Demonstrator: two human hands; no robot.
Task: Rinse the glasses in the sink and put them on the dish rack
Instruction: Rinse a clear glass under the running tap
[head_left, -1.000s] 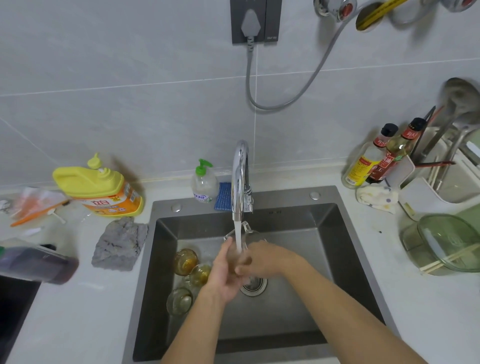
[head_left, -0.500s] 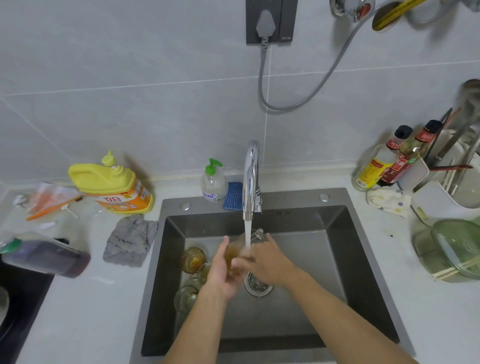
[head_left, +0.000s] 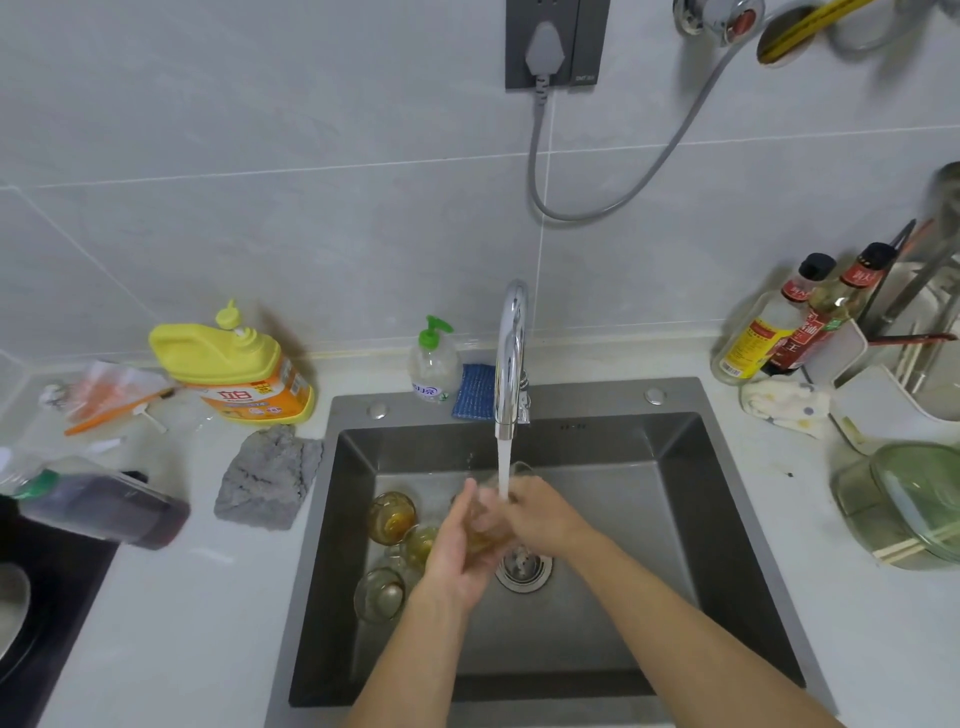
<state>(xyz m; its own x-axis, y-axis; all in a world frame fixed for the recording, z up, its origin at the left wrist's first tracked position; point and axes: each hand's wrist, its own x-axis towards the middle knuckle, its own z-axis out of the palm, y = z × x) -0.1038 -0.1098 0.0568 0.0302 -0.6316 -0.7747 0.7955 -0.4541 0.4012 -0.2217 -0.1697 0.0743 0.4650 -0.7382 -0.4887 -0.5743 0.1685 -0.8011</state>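
Both my hands hold one amber glass under the running tap over the steel sink. My left hand cups the glass from the left and below. My right hand grips it from the right, fingers over its rim, and hides most of it. The water stream lands at the glass mouth. Three more amber glasses lie at the sink's left: one at the back, one beside my left hand, one nearest me. A white dish rack stands at the right edge.
Yellow detergent jug, grey cloth and a lying dark bottle sit left of the sink. Soap pump and blue sponge stand behind it. Sauce bottles, a patterned rag and a green glass lid are on the right.
The hands and the glass have stayed under the stream and turned slightly. The camera has shifted a little to the left, so everything sits further right.
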